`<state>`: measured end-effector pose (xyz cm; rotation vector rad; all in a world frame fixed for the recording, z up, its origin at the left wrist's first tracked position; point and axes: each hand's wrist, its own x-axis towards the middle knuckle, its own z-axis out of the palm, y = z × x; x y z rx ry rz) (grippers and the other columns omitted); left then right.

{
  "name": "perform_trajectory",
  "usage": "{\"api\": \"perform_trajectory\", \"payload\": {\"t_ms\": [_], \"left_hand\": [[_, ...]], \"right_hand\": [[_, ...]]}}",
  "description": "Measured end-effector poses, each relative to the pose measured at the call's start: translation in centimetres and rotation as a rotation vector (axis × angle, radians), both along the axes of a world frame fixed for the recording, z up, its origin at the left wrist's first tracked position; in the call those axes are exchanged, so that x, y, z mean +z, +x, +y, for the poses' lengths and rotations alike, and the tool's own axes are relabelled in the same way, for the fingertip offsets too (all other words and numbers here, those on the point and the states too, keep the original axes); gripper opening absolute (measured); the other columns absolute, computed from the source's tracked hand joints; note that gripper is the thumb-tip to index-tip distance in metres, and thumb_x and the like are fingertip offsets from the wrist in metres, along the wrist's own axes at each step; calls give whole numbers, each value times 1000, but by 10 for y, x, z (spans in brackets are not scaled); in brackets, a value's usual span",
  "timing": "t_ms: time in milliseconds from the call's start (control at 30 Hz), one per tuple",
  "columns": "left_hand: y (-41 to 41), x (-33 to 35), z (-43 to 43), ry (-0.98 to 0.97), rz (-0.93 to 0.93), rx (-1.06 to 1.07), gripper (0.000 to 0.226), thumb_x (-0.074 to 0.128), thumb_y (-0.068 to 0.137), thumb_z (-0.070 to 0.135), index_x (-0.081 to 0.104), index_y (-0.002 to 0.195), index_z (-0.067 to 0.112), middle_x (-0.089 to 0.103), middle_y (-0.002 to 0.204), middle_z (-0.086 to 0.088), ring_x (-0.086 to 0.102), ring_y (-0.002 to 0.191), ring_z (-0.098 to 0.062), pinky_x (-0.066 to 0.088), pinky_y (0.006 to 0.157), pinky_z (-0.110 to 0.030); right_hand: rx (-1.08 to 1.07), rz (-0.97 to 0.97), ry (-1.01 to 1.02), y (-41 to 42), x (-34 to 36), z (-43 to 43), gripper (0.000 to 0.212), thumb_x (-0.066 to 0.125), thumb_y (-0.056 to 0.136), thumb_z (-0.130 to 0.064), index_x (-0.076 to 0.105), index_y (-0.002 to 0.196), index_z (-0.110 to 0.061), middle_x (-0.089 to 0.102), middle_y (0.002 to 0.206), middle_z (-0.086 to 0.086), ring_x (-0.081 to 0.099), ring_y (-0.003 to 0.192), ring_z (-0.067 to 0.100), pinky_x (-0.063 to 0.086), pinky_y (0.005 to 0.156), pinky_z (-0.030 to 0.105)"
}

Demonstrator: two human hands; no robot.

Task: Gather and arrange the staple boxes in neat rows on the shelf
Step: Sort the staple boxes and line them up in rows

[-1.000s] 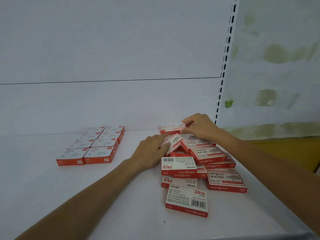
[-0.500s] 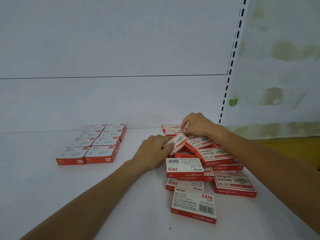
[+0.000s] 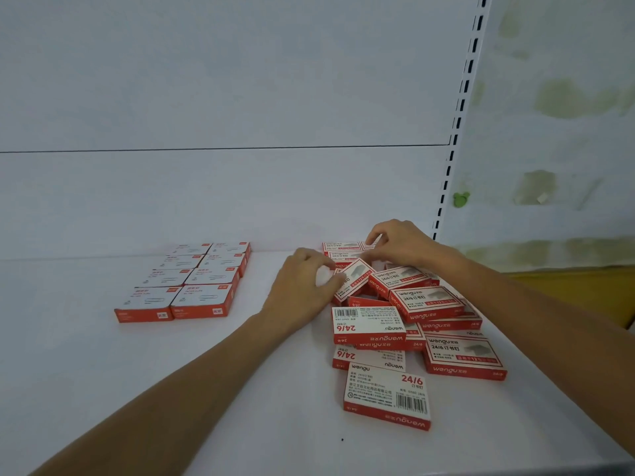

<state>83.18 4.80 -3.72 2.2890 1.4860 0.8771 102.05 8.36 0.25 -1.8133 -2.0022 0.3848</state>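
Observation:
A loose heap of red and white staple boxes (image 3: 426,304) lies on the right part of the white shelf (image 3: 103,389). My left hand (image 3: 302,286) pinches a tilted box (image 3: 354,280) at the heap's left edge between thumb and fingers. My right hand (image 3: 402,243) reaches to the back of the shelf, its fingertips on a flat box (image 3: 369,244) by the back wall. Two boxes (image 3: 342,250) lie flat in a row there. One box (image 3: 386,395) lies apart at the front.
A neat block of red and white paper clip boxes (image 3: 192,281) in two columns sits at the left. A slotted upright (image 3: 460,108) bounds the shelf on the right, with a stained wall and a yellow surface (image 3: 584,290) beyond.
My left hand has closed its thumb and fingers on the tilted box at the heap's edge. My right hand stays at the back row, shifting the box there slightly.

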Motion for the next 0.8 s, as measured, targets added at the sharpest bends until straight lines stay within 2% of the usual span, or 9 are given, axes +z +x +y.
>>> {"api": "perform_trajectory", "payload": {"t_ms": [133,267,367,467,533,667,767,800], "left_hand": [[-2,3,-3,3,56,13,49,59,79,54,58,117,23,52,130,1,46,118,-14,36,93,-28],[-5,3,-4,-25,-27,7,38,66,76,49,65,106,24,55,123,0,48,111,-13,35,83,-23],[-6,0,-5,-92,-124,12,34,70,75,42,65,103,23,59,115,3,53,107,-11,35,77,-18],[-7,0,-7,-122,-211,-32,23,70,77,37,63,95,23,67,93,7,61,81,-4,40,59,-5],[-6,2,-8,-98,-226,-30,18,67,81,35,61,93,23,66,89,7,59,70,-3,41,54,-6],[-5,5,-5,-56,-360,27,21,63,86,25,62,104,15,59,98,3,58,81,-13,45,61,-12],[-6,4,-3,-94,-506,42,18,61,87,21,63,103,13,64,107,-6,61,94,-20,55,77,-29],[-7,4,-3,-105,-541,49,18,60,88,21,63,104,13,64,109,-8,61,95,-20,56,77,-30]], "right_hand": [[64,61,51,1,8,-12,35,69,79,-39,63,107,-18,69,106,5,64,86,16,45,65,16],[183,94,-53,-4,15,-30,29,64,81,-43,65,105,-27,68,107,-4,64,90,11,52,78,25],[231,45,-130,-7,16,-39,34,68,78,-42,63,109,-29,65,107,-7,63,83,5,51,74,23],[239,78,-160,-8,19,-43,36,71,77,-38,60,110,-29,64,109,-6,63,82,6,52,75,25],[239,75,-166,-9,19,-44,40,72,76,-36,57,113,-29,62,112,-6,62,86,5,51,80,26],[227,95,-132,-12,17,-47,49,74,75,-29,53,120,-28,59,114,-7,62,96,8,52,83,27],[219,59,-9,-16,15,-52,51,75,74,-27,54,120,-25,60,113,-5,63,95,9,50,83,22],[221,28,34,-18,15,-53,51,76,74,-28,55,120,-25,60,113,-5,62,95,10,49,84,21]]}}
